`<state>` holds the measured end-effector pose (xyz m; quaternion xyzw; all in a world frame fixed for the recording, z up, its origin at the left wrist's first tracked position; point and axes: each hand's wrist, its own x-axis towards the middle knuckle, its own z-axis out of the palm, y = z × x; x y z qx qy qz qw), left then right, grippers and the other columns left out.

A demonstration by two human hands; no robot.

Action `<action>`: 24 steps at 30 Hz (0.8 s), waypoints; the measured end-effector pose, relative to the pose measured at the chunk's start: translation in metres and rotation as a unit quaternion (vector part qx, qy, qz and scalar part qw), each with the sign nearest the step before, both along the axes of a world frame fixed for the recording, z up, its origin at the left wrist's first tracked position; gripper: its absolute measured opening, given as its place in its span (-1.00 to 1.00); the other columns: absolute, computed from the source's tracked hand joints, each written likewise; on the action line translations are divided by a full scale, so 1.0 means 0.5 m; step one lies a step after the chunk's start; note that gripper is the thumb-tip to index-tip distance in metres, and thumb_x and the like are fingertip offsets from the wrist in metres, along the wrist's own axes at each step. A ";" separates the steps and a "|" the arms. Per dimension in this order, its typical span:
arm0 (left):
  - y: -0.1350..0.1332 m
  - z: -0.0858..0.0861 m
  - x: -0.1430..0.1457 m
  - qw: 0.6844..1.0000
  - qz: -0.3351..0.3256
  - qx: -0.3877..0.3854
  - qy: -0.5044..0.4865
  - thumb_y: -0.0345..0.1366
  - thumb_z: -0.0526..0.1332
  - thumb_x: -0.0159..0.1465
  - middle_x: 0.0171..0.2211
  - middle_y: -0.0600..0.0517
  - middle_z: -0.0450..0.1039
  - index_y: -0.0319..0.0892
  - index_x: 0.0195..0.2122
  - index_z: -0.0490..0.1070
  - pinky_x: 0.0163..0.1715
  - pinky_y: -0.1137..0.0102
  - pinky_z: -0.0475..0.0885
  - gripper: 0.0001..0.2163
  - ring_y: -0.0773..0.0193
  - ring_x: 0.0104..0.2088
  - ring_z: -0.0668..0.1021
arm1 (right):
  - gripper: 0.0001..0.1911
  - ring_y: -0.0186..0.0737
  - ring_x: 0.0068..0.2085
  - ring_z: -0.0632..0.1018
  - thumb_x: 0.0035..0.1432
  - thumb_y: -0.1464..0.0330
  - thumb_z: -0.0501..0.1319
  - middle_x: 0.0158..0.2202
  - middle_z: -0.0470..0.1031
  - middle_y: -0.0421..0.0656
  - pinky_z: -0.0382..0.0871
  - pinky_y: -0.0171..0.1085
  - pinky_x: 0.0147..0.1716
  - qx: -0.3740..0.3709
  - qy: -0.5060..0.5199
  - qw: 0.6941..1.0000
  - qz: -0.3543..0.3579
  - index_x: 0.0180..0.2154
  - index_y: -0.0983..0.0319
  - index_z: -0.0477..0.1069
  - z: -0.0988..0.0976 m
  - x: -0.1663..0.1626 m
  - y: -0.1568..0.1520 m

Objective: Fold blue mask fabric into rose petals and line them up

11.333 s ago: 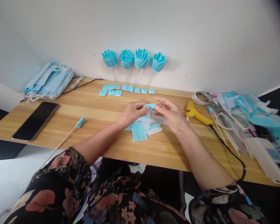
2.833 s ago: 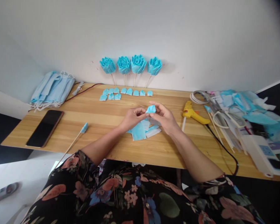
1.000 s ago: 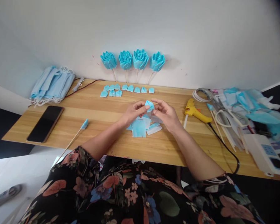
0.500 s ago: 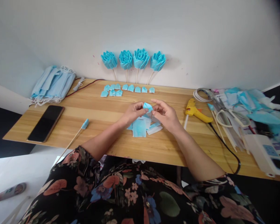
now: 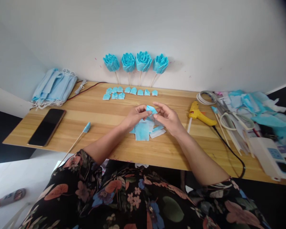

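Observation:
A small blue mask-fabric piece [image 5: 151,109] with folded corners is pinched between the thumb and fingers of my left hand [image 5: 137,115]. At the piece's right edge, my right hand [image 5: 168,118] closes thumb and fingers on it, with the index finger raised. Below the hands lie loose blue and white fabric pieces [image 5: 142,131]. Several folded petals [image 5: 121,95] sit in rows further back on the table. Behind them, blue fabric roses [image 5: 128,62] on thin sticks lean against the wall.
To the left are a phone [image 5: 47,127], a pile of face masks [image 5: 54,87] and a blue-tipped stick [image 5: 77,139]. A yellow glue gun [image 5: 201,116], tape roll [image 5: 207,97], scissors [image 5: 237,120], fabric scraps [image 5: 264,106] and white power strip [image 5: 269,157] lie right. Someone's foot [image 5: 14,195] shows lower left.
The fingers of my right hand have shifted slightly along the piece's right edge, and its folded top now shows wider. The view has tilted a little; objects on the table stay put.

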<state>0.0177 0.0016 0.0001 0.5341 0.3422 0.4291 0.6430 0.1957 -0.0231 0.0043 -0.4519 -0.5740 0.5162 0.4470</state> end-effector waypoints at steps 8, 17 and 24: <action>-0.007 0.000 0.003 1.000 -0.007 -0.003 0.003 -0.16 0.36 0.12 -0.57 0.14 0.28 -0.21 -0.47 0.39 -0.44 0.44 0.21 -0.76 0.43 -0.51 0.30 | -0.50 -0.32 -0.42 0.39 0.04 0.33 0.30 -0.40 0.40 -0.27 0.27 -0.28 -0.42 0.030 -0.023 0.999 0.002 0.07 0.11 0.40 0.006 -0.003 0.000; 0.010 -0.009 -0.004 0.999 -0.001 -0.026 -0.043 -0.04 0.36 0.15 -0.53 0.13 0.35 -0.23 -0.32 0.44 -0.47 0.46 0.24 -0.68 0.44 -0.53 0.35 | -0.49 -0.28 -0.36 0.45 0.03 0.36 0.27 -0.36 0.45 -0.24 0.31 -0.26 -0.34 0.042 -0.037 0.998 -0.022 0.07 0.15 0.39 0.002 0.003 0.005; 0.005 -0.013 -0.003 1.000 0.014 -0.011 0.000 -0.16 0.36 0.11 -0.60 0.16 0.27 -0.21 -0.46 0.35 -0.47 0.46 0.17 -0.74 0.46 -0.55 0.29 | -0.49 -0.26 -0.34 0.45 0.08 0.32 0.29 -0.33 0.45 -0.22 0.35 -0.27 -0.38 0.012 -0.014 1.000 0.015 0.10 0.10 0.39 0.010 0.002 -0.002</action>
